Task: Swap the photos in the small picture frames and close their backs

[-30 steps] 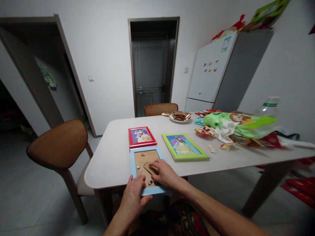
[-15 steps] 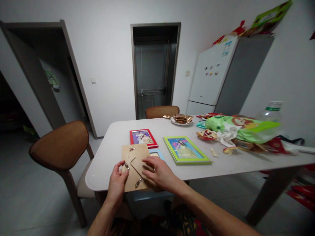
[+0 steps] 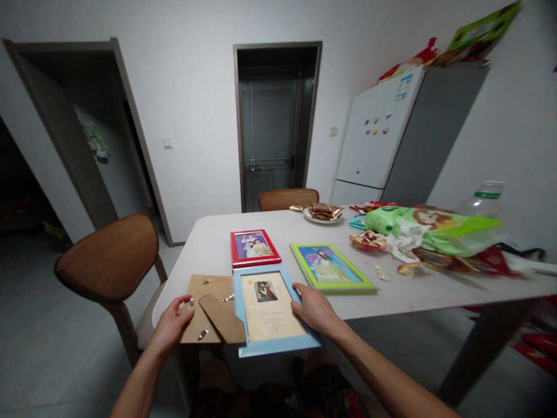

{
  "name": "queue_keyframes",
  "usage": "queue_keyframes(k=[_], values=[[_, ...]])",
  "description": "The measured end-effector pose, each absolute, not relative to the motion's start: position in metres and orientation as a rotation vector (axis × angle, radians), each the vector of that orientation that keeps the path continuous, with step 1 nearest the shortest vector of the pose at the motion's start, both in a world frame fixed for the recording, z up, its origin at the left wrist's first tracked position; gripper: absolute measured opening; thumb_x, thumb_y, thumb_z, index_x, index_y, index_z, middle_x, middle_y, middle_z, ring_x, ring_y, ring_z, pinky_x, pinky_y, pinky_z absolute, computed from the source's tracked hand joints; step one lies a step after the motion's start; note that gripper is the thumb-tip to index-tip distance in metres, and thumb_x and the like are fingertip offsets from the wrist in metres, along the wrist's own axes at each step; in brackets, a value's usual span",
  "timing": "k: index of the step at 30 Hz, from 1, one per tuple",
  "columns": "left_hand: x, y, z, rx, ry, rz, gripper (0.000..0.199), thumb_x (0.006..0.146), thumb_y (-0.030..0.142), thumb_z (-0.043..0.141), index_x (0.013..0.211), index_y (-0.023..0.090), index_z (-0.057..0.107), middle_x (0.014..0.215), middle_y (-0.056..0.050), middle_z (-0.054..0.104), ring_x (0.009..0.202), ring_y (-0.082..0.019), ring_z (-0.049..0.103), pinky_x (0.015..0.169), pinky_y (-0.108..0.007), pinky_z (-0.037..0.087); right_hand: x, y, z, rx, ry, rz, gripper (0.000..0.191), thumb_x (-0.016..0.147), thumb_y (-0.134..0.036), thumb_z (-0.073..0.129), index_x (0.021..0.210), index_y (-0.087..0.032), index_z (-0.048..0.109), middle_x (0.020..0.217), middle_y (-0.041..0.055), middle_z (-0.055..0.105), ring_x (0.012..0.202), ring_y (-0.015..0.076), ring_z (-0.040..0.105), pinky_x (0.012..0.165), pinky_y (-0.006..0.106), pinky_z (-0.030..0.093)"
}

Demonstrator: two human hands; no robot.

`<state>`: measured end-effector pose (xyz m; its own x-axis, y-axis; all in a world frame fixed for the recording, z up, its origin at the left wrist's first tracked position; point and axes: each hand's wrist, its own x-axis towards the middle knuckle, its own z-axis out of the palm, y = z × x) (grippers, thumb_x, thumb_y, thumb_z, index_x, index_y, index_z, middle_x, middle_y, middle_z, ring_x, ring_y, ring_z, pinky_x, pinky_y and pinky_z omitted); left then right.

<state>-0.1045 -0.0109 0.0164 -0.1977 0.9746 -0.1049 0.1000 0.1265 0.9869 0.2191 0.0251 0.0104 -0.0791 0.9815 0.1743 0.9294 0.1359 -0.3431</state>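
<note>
My left hand (image 3: 174,318) is closed on the left edge of a brown backing board (image 3: 198,318), fingertips by one of its metal clips. The board carries several clips and a folded stand flap (image 3: 223,318). Beside it, overlapping its right edge, is a light blue picture frame (image 3: 282,347) with a cream printed sheet and small photo in it. My right hand (image 3: 314,307) grips that frame's right side, thumb on the front. Frame and board reach past the table's near edge. A red picture frame (image 3: 270,261) lies just beyond, and a green picture frame (image 3: 348,287) lies to the right.
On the white table (image 3: 209,244) stand a plate (image 3: 322,220) of wrapped snacks, a cut pomegranate (image 3: 368,240), crumpled tissue (image 3: 404,247), a green bag (image 3: 456,232) and a clear jar (image 3: 483,200). Wooden chairs stand left (image 3: 108,255) and behind (image 3: 289,199).
The backing board has moved left in my left hand, uncovering the blue frame. My right hand has gone from hovering over the board to gripping the blue frame's right side.
</note>
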Motion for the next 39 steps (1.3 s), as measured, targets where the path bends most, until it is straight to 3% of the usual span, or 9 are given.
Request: queue_keyframes(k=[3,6,12,15,20,23,27,31,39], values=[[-0.109,-0.006,0.015,1.321,1.646,1.117,0.038,0.063,0.026,0.057,0.098,0.016,0.048,0.061,0.002,0.060,0.057,-0.016,0.058,0.053,-0.023,0.043,0.220,0.029,0.013,-1.834,-2.009,0.251,0.044,0.065,-0.020,0.046,0.107,-0.009,0.051,0.094,0.0137,0.061,0.085,0.0218,0.056,0.074,0.029,0.038],[-0.110,-0.003,0.013,1.557,1.856,1.039,0.038,0.064,0.028,0.055,0.100,0.016,0.049,0.084,-0.004,0.063,0.078,-0.021,0.059,0.070,-0.031,0.044,0.223,0.030,0.016,-1.792,-1.855,0.416,0.051,0.062,-0.018,0.046,0.112,-0.008,0.047,0.091,0.0124,0.061,0.082,0.0197,0.056,0.073,0.027,0.040],[-0.075,-0.012,0.022,1.877,2.025,1.019,0.042,0.070,0.023,0.048,0.111,0.012,0.043,0.114,-0.014,0.050,0.109,-0.025,0.044,0.090,-0.039,0.034,0.220,0.018,0.037,-1.444,-1.332,1.263,0.068,0.064,-0.016,0.036,0.130,-0.015,0.021,0.082,0.0039,0.062,0.060,0.0139,0.058,0.055,0.025,0.044],[-0.029,-0.025,0.029,1.970,1.823,1.117,0.044,0.070,0.021,0.049,0.112,0.011,0.041,0.120,-0.015,0.046,0.115,-0.024,0.039,0.095,-0.041,0.031,0.213,0.009,0.053,-1.276,-1.207,1.411,0.073,0.063,-0.016,0.039,0.132,-0.017,0.013,0.076,0.0017,0.062,0.053,0.0122,0.056,0.051,0.024,0.044],[0.046,-0.043,0.038,2.227,1.401,1.176,0.056,0.064,0.021,0.059,0.116,0.015,0.038,0.128,-0.014,0.038,0.117,-0.026,0.036,0.095,-0.046,0.032,0.200,0.002,0.072,-1.238,-1.249,1.352,0.077,0.062,-0.024,0.055,0.131,-0.019,0.019,0.063,-0.0023,0.058,0.047,0.0104,0.052,0.048,0.023,0.043],[0.062,-0.044,0.046,2.324,1.298,1.284,0.054,0.064,0.011,0.053,0.116,0.017,0.039,0.121,-0.012,0.045,0.112,-0.024,0.040,0.093,-0.045,0.035,0.198,0.004,0.073,-1.173,-1.204,1.393,0.080,0.060,-0.025,0.059,0.130,-0.019,0.021,0.059,-0.0044,0.055,0.045,0.0092,0.049,0.045,0.022,0.042],[0.047,-0.042,0.058,2.210,1.367,1.440,0.046,0.066,0.006,0.044,0.111,0.018,0.042,0.095,-0.006,0.055,0.085,-0.016,0.054,0.076,-0.032,0.046,0.205,0.014,0.059,-1.191,-1.234,1.340,0.078,0.061,-0.023,0.058,0.129,-0.019,0.021,0.057,-0.0064,0.051,0.046,0.0092,0.049,0.043,0.020,0.038],[0.006,-0.042,0.061,1.831,1.667,1.561,0.035,0.072,0.019,0.045,0.107,0.018,0.044,0.083,-0.003,0.057,0.064,-0.013,0.056,0.063,-0.027,0.047,0.218,0.025,0.036,-1.491,-1.485,0.984,0.065,0.063,-0.019,0.052,0.125,-0.011,0.034,0.051,-0.0066,0.046,0.044,0.0084,0.044,0.043,0.019,0.033],[-0.053,-0.050,0.010,1.709,1.973,1.340,0.036,0.073,0.035,0.044,0.104,0.017,0.045,0.100,-0.008,0.059,0.091,-0.022,0.056,0.077,-0.034,0.044,0.230,0.030,0.009,-1.801,-1.858,0.362,0.050,0.066,-0.023,0.045,0.113,-0.006,0.050,0.073,0.0072,0.061,0.068,0.0170,0.055,0.065,0.025,0.038]])
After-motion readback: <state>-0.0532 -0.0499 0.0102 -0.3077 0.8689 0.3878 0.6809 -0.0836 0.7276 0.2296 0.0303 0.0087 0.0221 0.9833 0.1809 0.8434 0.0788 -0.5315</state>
